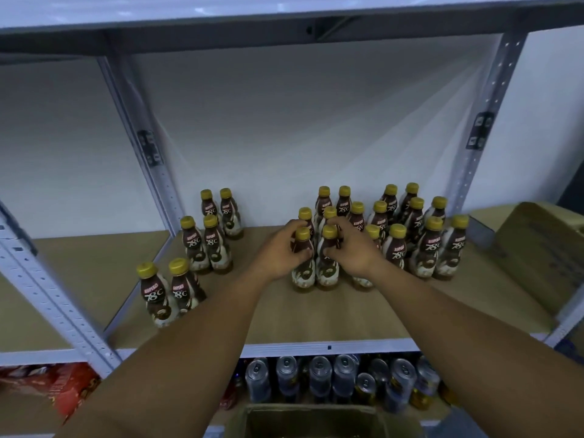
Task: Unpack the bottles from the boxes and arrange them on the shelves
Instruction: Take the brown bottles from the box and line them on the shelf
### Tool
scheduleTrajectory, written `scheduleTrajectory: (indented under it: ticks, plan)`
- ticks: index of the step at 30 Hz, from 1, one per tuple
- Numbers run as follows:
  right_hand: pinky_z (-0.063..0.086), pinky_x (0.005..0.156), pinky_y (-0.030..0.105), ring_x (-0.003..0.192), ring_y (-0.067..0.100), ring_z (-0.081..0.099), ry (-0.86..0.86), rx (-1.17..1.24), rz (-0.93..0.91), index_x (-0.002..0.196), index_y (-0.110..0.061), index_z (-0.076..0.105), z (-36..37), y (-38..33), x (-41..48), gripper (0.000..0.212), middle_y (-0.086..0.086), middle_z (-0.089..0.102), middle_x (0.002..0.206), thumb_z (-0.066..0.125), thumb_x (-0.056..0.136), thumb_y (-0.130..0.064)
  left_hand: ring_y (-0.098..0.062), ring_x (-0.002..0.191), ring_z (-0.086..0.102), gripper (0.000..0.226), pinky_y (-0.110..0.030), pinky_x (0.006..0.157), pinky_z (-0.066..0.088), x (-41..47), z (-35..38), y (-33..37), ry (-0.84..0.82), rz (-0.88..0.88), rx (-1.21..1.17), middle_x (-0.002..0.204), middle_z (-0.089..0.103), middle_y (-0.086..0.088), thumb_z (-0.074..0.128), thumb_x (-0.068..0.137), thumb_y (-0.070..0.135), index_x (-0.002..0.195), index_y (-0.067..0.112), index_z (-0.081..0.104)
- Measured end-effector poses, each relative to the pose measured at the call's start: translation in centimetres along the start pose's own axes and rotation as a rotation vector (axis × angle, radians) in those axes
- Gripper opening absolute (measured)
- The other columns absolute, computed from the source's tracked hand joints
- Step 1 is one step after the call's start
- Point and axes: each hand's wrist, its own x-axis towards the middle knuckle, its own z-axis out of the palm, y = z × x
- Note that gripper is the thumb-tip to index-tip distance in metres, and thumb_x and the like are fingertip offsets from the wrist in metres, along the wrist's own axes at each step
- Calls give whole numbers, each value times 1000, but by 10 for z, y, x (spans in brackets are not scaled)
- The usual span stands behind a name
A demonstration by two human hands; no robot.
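- The left hand [279, 252] curls round a yellow-capped bottle [303, 273] standing mid-shelf [284, 320].
- The right hand [355, 248] grips the neighbouring bottle [328, 272], which touches the first.
- Other bottles [425, 251] crowd toward the shelf's right edge.
- An open box [316, 418] sits below the front edge.

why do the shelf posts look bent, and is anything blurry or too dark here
Head view: the wide-angle lens bows and splays the shelf posts; the light is dim and bluish, leaving the cans below in shadow; the cardboard box at the right edge is smeared; the bottles gripped by the left hand and right hand look slightly soft.
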Motion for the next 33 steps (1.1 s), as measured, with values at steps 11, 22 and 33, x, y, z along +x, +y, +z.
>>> scheduleTrajectory:
  ticks: [11,22,33]
  plan:
    - [53,94,37,108,26,65,65,132,-31,144,-34,40,23,17,-5,64,2,67,122,71,92,-14,-9,117,61,65,-44,98,55,-9,17,-19,104,36,-95,135,59,18,72,89,26,145,43,45]
    - [54,96,42,110,29,65,64,156,-95,143,-39,40,33,18,-19,63,-5,65,124,71,92,-20,-10,121,60,63,-42,103,52,-27,8,-21,74,31,-67,137,60,13,71,91,22,146,39,45]
    - [48,107,45,129,18,56,55,152,-111,143,-43,38,41,11,-41,66,-3,61,136,73,91,-22,-9,112,60,63,-20,93,53,-62,0,-11,112,43,-17,127,58,17,72,93,17,148,34,46]
